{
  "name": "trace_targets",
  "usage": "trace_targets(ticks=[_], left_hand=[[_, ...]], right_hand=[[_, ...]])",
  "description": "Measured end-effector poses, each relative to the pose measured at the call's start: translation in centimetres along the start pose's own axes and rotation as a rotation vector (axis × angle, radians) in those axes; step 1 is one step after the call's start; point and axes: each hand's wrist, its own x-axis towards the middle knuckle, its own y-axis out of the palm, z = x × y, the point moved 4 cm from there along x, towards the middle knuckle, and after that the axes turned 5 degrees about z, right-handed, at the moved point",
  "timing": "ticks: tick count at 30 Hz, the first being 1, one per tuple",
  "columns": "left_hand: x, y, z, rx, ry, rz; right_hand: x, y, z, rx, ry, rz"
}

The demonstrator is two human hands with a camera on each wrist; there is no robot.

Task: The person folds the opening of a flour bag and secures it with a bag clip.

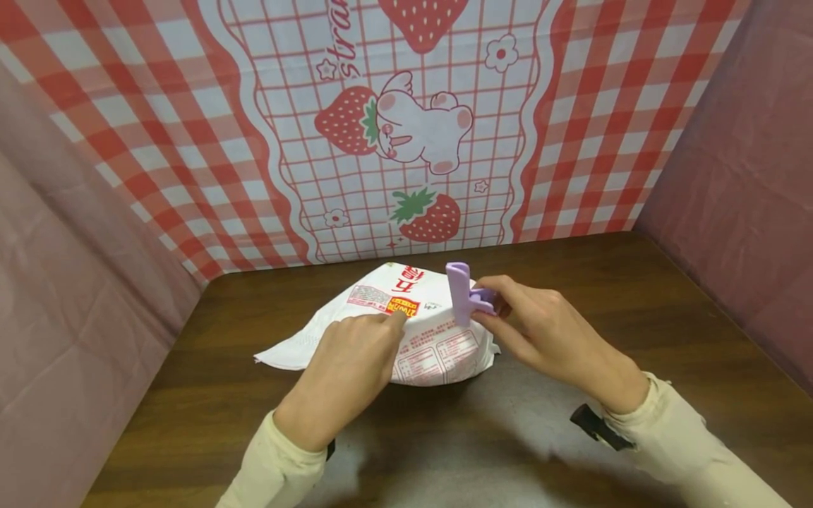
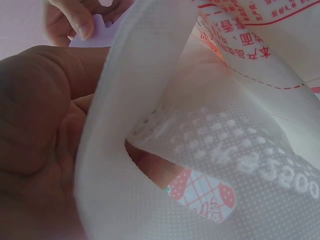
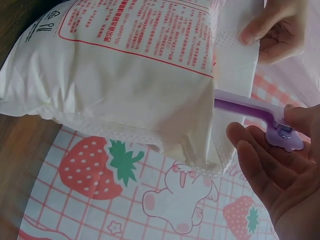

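A white bag (image 1: 438, 331) with red print stands on the table, its top end drawn out to the left. The left hand (image 1: 352, 367) grips this top end; in the left wrist view, the bag's white upper part (image 2: 210, 130) has raised dots, lettering and a cut-out slot. Between thumb and fingers, the right hand (image 1: 552, 331) pinches a purple bag clip (image 1: 461, 293) by its handle. In the right wrist view, the clip's long bar (image 3: 245, 104) reaches to the bag's folded side. Whether it clamps the bag cannot be told.
The brown wooden table (image 1: 209, 381) lies under the bag. A red-and-white checked cloth (image 1: 591, 141) with strawberries hangs behind it. Pink cloth (image 1: 63, 247) closes off the left side, and more pink cloth (image 1: 730, 176) the right.
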Motion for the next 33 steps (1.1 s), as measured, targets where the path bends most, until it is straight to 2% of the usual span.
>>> trace_targets(ticks=[12, 19, 26, 33], left_hand=[[0.0, -0.1, 0.1, 0.008, 0.011, -0.01], [0.0, 0.0, 0.0, -0.001, 0.014, -0.004], [0.1, 0.0, 0.0, -0.012, 0.028, -0.01], [-0.1, 0.0, 0.1, -0.014, 0.03, -0.024]], right_hand=[[-0.1, -0.4, 0.4, 0.017, -0.013, 0.003], [-0.2, -0.5, 0.6, -0.012, -0.022, 0.007], [-0.2, -0.9, 1.4, -0.108, -0.105, -0.108], [0.0, -1.5, 2.4, -0.125, -0.185, -0.221]])
